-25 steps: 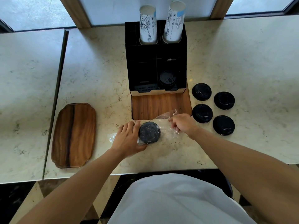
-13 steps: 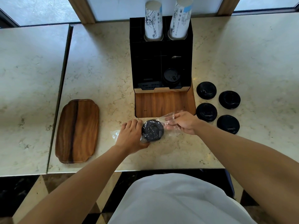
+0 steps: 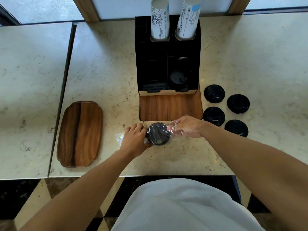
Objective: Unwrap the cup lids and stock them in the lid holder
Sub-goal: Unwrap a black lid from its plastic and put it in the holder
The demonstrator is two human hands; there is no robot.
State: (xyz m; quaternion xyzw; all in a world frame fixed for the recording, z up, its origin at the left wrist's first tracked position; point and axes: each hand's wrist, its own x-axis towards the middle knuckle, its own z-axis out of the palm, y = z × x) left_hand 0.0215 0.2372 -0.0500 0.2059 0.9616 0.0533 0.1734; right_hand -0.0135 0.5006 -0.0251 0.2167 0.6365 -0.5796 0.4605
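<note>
Unwrap step: wrapped lid stack (image 3: 158, 134) lifted just in front of lid holder (image 3: 168, 64). Left hand (image 3: 134, 140) grip closed on stack; right hand (image 3: 188, 126) pinching plastic wrap (image 3: 173, 126). Next, prob: peel wrap off w/o spilling lids.

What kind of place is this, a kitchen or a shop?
Probably a cafe or drinks counter: a black holder with two stacks of paper cups, loose black cup lids beside it, and a marble counter.
</note>
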